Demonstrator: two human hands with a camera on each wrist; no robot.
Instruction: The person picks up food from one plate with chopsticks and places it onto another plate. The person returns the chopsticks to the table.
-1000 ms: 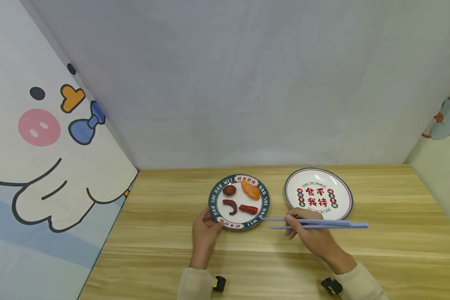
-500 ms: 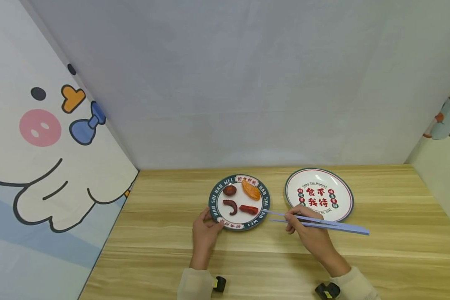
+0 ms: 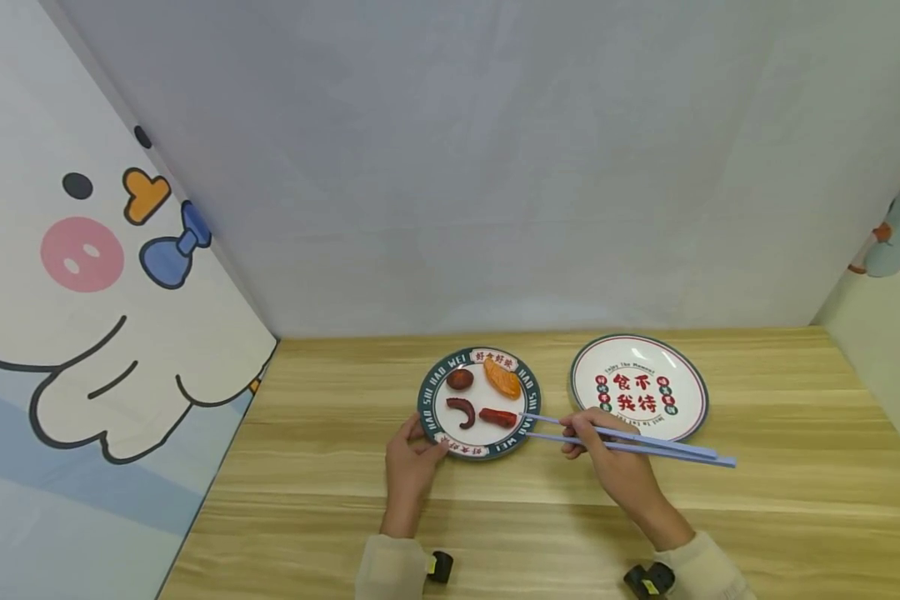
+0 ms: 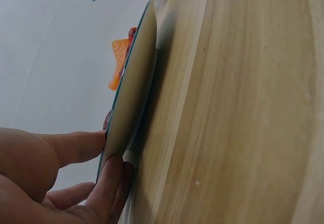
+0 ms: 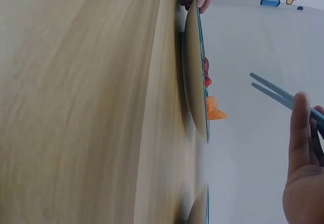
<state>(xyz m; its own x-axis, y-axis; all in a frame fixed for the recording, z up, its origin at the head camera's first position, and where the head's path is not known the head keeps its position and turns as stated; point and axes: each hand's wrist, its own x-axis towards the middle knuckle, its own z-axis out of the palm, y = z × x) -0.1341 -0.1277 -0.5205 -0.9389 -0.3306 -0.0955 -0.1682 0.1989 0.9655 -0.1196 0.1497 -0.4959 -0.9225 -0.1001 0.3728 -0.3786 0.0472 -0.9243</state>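
Note:
With thumb above and fingers below, my left hand (image 3: 408,467) pinches the near-left rim of a green-rimmed plate (image 3: 427,392). On this plate lie an orange salmon-like slice (image 3: 502,380), a brown round piece (image 3: 460,379), a dark curled tentacle-like piece (image 3: 462,412) and a red stick-shaped piece (image 3: 498,417). My right hand (image 3: 622,467) holds a pair of pale blue chopsticks (image 3: 675,448), tips pointing left and slightly apart. In the right wrist view the chopsticks (image 5: 276,92) are raised off the plate and touch no food. From above, one tip appears beside the red piece.
A second white plate (image 3: 630,354) with red lettering stands to the right, its near edge partly behind my right hand. Both plates rest on a wood-grain table (image 3: 330,500). A pale curtain (image 3: 495,167) closes off the back, and a cartoon-printed panel (image 3: 217,333) borders the left.
My right hand has moved slightly left, bringing the chopstick tips over the food plate's right rim beside the red piece. The chopsticks' slant has shifted. My left hand stays at the plate.

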